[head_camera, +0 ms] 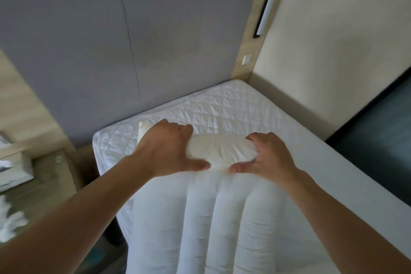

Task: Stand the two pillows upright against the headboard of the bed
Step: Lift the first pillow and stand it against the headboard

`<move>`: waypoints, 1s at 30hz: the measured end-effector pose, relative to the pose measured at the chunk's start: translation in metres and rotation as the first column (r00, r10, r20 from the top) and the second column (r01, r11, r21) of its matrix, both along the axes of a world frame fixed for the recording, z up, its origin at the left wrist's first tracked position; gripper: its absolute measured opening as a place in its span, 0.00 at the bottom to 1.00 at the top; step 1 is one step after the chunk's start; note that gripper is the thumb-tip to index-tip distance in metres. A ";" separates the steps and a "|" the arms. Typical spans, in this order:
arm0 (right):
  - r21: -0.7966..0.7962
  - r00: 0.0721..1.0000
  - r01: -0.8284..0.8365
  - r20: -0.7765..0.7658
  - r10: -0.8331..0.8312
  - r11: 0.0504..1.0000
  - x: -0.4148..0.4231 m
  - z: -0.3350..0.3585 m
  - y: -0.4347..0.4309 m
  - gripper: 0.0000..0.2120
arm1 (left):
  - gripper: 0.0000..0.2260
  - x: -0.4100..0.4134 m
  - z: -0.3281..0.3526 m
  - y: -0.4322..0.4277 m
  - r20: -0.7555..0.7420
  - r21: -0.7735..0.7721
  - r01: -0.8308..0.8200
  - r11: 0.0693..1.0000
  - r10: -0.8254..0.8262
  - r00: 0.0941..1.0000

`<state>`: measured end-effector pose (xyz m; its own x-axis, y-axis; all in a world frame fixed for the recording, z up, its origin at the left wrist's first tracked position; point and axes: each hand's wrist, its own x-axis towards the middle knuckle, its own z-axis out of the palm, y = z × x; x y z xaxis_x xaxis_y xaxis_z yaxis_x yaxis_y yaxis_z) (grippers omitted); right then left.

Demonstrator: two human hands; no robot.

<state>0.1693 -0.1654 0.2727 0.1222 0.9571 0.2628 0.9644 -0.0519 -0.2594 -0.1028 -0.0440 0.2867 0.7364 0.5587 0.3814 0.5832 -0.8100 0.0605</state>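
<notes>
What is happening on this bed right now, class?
A person grips the near end of a plump white channel-stitched pillow with both bare hands, the left hand and the right hand bunching its edge. The pillow lies on the white quilted mattress, not yet upright. The grey padded headboard behind has nothing leaning on it. Only one pillow can be made out for certain.

No text or label can be read anywhere.
</notes>
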 end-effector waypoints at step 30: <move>0.643 0.836 -0.548 0.434 0.335 0.535 -0.102 0.247 0.362 0.43 | 0.30 -0.120 0.212 0.212 0.346 0.407 -0.477 0.779 0.352 0.870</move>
<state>0.0675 0.1971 0.5193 -0.4268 0.3494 0.8341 0.8394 0.4962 0.2217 -0.2228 0.1682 0.4989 0.3256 0.4963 0.8048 0.8860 -0.4573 -0.0765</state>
